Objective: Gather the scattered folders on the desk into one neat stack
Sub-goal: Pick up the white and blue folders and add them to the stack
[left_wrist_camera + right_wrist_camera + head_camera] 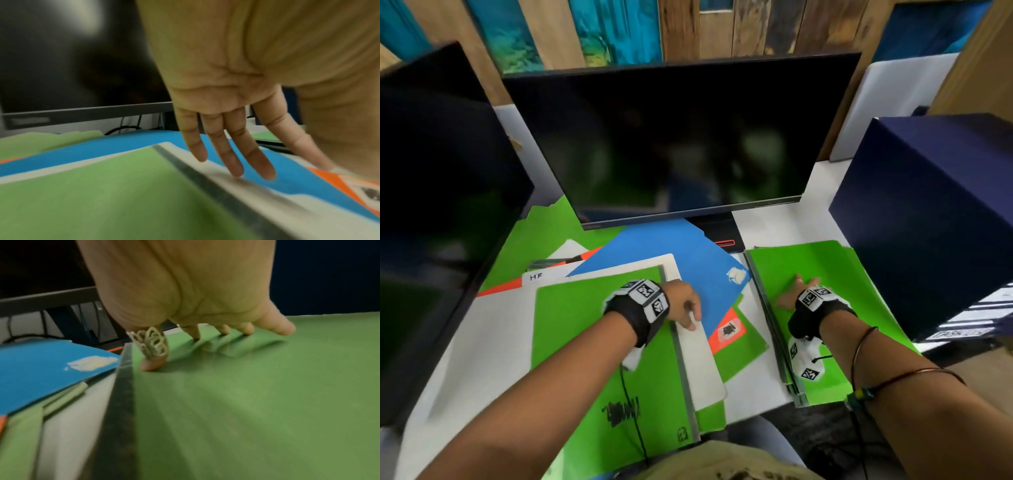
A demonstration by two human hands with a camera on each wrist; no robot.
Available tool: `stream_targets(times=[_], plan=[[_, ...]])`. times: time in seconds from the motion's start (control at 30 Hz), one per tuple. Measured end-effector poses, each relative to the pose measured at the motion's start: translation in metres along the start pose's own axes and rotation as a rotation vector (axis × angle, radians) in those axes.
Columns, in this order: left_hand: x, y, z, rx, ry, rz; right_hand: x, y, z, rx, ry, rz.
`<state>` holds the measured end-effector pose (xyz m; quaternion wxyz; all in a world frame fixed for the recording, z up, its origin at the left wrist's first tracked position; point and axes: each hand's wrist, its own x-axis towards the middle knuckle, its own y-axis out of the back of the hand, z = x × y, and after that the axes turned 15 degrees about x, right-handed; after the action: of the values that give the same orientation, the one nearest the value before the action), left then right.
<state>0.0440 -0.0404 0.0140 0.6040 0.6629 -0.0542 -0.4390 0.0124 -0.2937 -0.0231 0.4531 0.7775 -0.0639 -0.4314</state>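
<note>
Several folders overlap on the white desk (482,342). A big green folder (592,342) with a dark spine lies front left over a white one (698,356). Behind them lie a blue folder (688,257), an orange one (726,330) and more green ones (534,240). My left hand (685,308) hovers with straight fingers (232,162) whose tips touch the white folder's edge near the spine. On the right lies a separate green folder stack (859,301). My right hand (796,291) presses flat on its top sheet, fingertips (153,365) down, creasing the green cover (246,402).
A dark monitor (671,137) stands right behind the folders, its stand (722,233) beside the blue one. A second dark screen (441,171) is at the left. A navy box (935,212) crowds the right stack. The desk's front edge is near my body.
</note>
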Motion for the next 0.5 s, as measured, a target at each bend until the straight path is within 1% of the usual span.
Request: stream_targets(times=[0.03, 0.1, 0.17, 0.2, 0.23, 0.27, 0.37, 0.4, 0.43, 0.47, 0.5], plan=[[-0.006, -0.002, -0.007, -0.01, 0.001, -0.001, -0.003, 0.0, -0.009, 0.019, 0.045, 0.026], [-0.012, -0.007, -0.021, 0.002, -0.002, 0.034, -0.009, -0.004, -0.026, 0.069, 0.194, 0.12], [-0.015, -0.012, -0.032, 0.092, 0.001, 0.056, -0.02, -0.016, -0.045, 0.178, 0.437, 0.211], [-0.016, -0.014, -0.036, 0.153, -0.002, 0.057, -0.028, -0.022, -0.055, 0.227, 0.56, 0.194], [-0.016, -0.015, -0.04, 0.215, -0.005, 0.054, -0.039, -0.029, -0.063, 0.282, 0.64, 0.138], [-0.015, -0.016, -0.044, 0.269, -0.007, 0.054, -0.049, -0.037, -0.07, 0.323, 0.688, 0.049], [-0.01, -0.014, -0.052, 0.401, 0.036, 0.073, -0.072, -0.064, -0.084, 0.271, 0.73, -0.252], [-0.008, -0.013, -0.055, 0.431, 0.059, 0.077, -0.075, -0.073, -0.087, 0.281, 0.681, -0.371], [-0.007, -0.011, -0.057, 0.46, 0.077, 0.08, -0.077, -0.083, -0.087, 0.32, 0.6, -0.489], [-0.005, -0.009, -0.059, 0.484, 0.09, 0.086, -0.076, -0.091, -0.088, 0.346, 0.545, -0.55], [-0.004, -0.007, -0.062, 0.498, 0.103, 0.094, -0.073, -0.098, -0.088, 0.368, 0.522, -0.564]])
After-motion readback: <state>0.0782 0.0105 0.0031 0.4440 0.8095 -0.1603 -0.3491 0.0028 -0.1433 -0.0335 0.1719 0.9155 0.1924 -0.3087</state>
